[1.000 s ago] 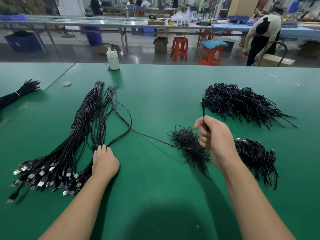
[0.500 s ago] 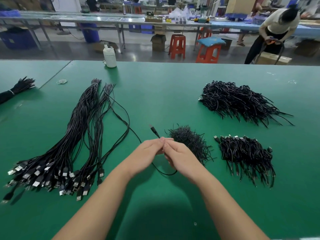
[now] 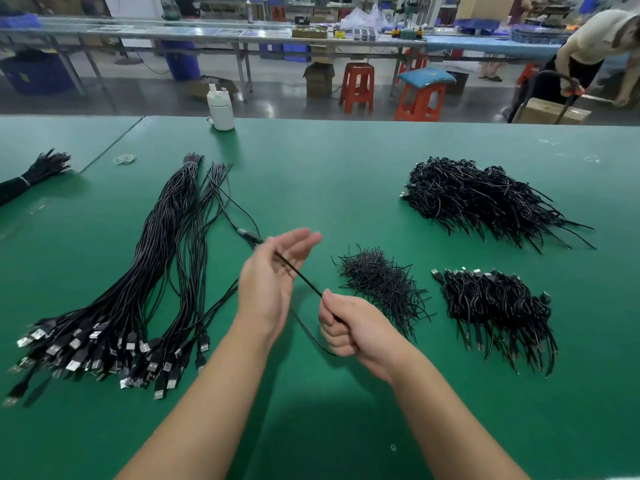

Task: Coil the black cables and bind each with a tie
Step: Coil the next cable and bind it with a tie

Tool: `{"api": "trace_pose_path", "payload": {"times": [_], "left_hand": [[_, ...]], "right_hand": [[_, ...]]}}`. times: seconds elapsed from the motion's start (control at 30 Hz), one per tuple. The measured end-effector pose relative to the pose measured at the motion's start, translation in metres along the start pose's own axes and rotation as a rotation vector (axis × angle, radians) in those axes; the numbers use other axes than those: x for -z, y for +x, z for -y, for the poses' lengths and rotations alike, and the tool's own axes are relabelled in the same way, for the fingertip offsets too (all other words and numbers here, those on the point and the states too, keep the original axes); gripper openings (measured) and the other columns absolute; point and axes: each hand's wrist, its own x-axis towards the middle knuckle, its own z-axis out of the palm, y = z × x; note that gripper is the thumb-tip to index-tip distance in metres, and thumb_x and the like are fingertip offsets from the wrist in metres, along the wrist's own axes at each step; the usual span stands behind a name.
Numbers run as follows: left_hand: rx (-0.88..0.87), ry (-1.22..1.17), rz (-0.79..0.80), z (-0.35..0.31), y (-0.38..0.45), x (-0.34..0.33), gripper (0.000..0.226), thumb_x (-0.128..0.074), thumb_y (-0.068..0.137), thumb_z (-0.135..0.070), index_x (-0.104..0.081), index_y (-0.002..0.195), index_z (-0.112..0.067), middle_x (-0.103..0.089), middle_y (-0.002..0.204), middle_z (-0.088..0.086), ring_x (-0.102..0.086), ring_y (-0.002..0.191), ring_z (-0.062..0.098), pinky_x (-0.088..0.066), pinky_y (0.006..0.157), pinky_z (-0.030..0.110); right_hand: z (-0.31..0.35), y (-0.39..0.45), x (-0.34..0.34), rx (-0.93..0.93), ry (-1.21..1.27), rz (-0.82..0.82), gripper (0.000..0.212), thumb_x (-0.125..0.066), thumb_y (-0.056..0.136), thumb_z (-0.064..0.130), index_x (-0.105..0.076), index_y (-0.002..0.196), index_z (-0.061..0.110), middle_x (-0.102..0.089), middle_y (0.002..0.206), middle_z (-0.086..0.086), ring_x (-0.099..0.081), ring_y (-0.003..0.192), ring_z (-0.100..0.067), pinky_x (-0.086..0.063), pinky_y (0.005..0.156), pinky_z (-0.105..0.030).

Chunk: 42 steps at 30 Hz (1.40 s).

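Observation:
One black cable (image 3: 300, 276) runs taut between my hands above the green table (image 3: 329, 174). My right hand (image 3: 349, 325) is closed in a fist around it, and a loop hangs below the fist. My left hand (image 3: 273, 275) is raised with fingers spread, and the cable passes across its palm and out behind it to a plug. A long bundle of straight USB cables (image 3: 138, 289) lies to the left. A small heap of black ties (image 3: 381, 282) sits just right of my hands. Coiled cables lie in a near pile (image 3: 495, 306) and a larger far pile (image 3: 485, 199).
A white bottle (image 3: 220, 107) stands at the table's far edge. Another tied black bundle (image 3: 31, 174) lies at the far left, with rubber bands (image 3: 124, 159) nearby. Beyond the table are orange stools (image 3: 356, 86) and a person (image 3: 595, 46) bending over a box.
My hands, pinched together half a second ago, have drawn apart. The left hand rose and spread its fingers; the right slid back along the cable into a fist, pulling it taut.

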Motion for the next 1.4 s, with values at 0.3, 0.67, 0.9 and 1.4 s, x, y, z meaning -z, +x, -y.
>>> {"api": "trace_pose_path", "payload": {"times": [0.3, 0.67, 0.9, 1.4], "left_hand": [[0.773, 0.582, 0.878, -0.027, -0.009, 0.036, 0.044, -0.044, 0.098, -0.029, -0.066, 0.100, 0.008, -0.072, 0.085, 0.027, -0.072, 0.077, 0.041, -0.060, 0.062, 0.036], [0.238, 0.001, 0.067, 0.025, 0.003, 0.028, 0.044, -0.024, 0.109, -0.022, -0.055, 0.121, 0.006, -0.068, 0.116, 0.023, -0.069, 0.106, 0.029, -0.057, 0.091, 0.036], [0.547, 0.107, 0.576, -0.010, -0.006, 0.045, 0.030, -0.051, 0.096, -0.024, -0.072, 0.085, -0.005, -0.071, 0.070, 0.009, -0.067, 0.052, 0.015, -0.050, 0.046, 0.019], [0.290, -0.356, -0.018, 0.011, 0.003, 0.018, 0.027, -0.042, 0.102, -0.023, -0.060, 0.102, -0.003, -0.064, 0.068, 0.000, -0.054, 0.046, 0.006, -0.044, 0.041, 0.018]], "right_hand": [[-0.012, 0.001, 0.019, -0.091, 0.191, -0.002, 0.038, -0.046, 0.100, 0.035, -0.049, 0.065, 0.019, -0.019, 0.057, 0.004, -0.012, 0.047, -0.009, -0.009, 0.041, -0.022], [-0.033, 0.000, 0.004, -0.053, -0.120, -0.051, 0.039, -0.040, 0.105, 0.034, -0.047, 0.068, 0.023, -0.021, 0.056, 0.004, -0.011, 0.051, -0.013, -0.009, 0.048, -0.027], [-0.037, 0.005, 0.020, -0.105, 0.196, -0.155, 0.040, -0.045, 0.103, 0.036, -0.044, 0.066, 0.019, -0.012, 0.060, 0.001, -0.005, 0.053, -0.013, -0.005, 0.046, -0.026], [-0.032, 0.002, 0.014, -0.079, -0.022, -0.042, 0.037, -0.041, 0.105, 0.033, -0.045, 0.071, 0.020, -0.018, 0.057, 0.003, -0.010, 0.051, -0.013, -0.008, 0.046, -0.027]]}}
